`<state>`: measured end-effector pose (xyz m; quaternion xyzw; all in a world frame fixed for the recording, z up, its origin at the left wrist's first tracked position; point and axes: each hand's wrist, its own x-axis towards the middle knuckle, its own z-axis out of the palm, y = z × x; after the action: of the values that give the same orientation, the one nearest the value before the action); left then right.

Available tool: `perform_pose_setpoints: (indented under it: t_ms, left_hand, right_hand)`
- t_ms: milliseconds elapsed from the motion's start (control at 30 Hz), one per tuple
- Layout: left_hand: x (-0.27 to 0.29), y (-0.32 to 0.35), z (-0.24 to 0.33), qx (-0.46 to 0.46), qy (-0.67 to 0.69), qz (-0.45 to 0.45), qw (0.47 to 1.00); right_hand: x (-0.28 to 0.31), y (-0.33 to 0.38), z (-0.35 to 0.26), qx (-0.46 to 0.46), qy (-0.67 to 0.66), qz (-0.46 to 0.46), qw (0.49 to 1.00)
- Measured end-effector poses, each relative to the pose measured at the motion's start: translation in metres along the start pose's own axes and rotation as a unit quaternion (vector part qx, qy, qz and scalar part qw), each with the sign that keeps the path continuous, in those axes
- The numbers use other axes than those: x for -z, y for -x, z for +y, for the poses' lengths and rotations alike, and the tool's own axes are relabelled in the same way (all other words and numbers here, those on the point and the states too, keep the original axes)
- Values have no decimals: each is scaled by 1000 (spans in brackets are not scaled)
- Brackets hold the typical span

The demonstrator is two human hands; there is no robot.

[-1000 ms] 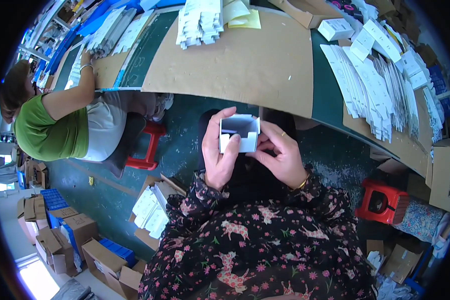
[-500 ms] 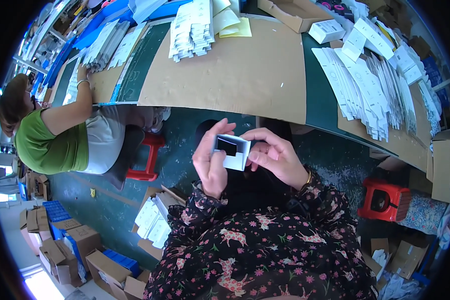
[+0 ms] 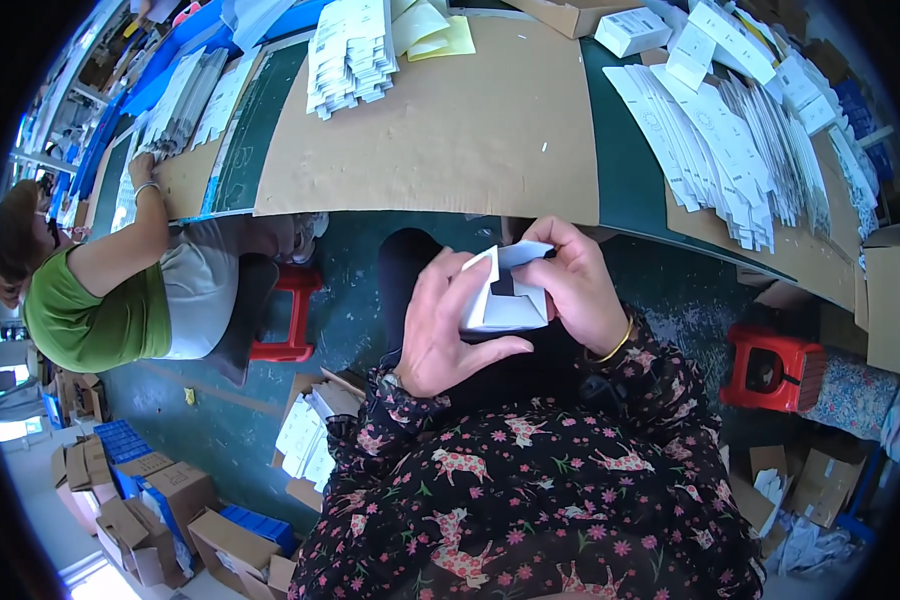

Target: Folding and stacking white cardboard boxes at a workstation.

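Note:
A small white cardboard box (image 3: 505, 314) is held over my lap, just off the table's near edge. One end of it gapes, showing a dark inside and raised flaps. My left hand (image 3: 435, 325) is closed along its left side, fingertips at a flap, thumb stretched out along the near side. At the right, my right hand (image 3: 578, 285) grips a flap between thumb and fingers near the opening. Whether anything lies inside the box cannot be made out.
A brown cardboard sheet (image 3: 430, 140) covers the table, with stacked flat white cartons (image 3: 352, 55) on it. More flat cartons (image 3: 705, 150) fan out at right. A co-worker in green (image 3: 100, 320) sits at left. Red stools (image 3: 773, 370) and an open carton (image 3: 305, 435) stand on the floor.
The box has turned and shifted slightly right, and its flaps now stand up more. My right hand has moved up onto a flap; my left thumb has come out of the opening.

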<state>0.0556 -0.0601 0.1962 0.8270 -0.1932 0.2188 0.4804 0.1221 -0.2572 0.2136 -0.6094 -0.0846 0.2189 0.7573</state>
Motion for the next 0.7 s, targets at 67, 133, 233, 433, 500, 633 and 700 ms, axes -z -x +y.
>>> perform_pose_setpoints:
  t_ms: [67, 133, 233, 433, 500, 633, 700]
  left_hand:
    - [-2, 6, 0, -16, -41, -23, 999]
    - [0, 3, 4, -23, -62, -34, 997]
    - [6, -3, 6, -20, -105, -88, 990]
    - [11, 3, -13, -30, -35, -44, 998]
    - [11, 4, -18, -47, 1, -11, 999]
    - [15, 10, -20, 9, 51, -25, 998]
    - [21, 10, -21, 10, 37, -44, 998]
  right_hand:
    - [0, -1, 3, -3, -7, -3, 1000]
    - [-5, -3, 7, 22, -36, 0, 999]
    - [-12, 0, 8, 52, -33, -2, 998]
    - [-1, 5, -3, 166, 163, -148, 961]
    - [-3, 6, -8, 159, 141, -149, 966]
    - [-6, 7, -9, 101, 61, -151, 982]
    - [-4, 6, -6, 18, -13, -157, 987]
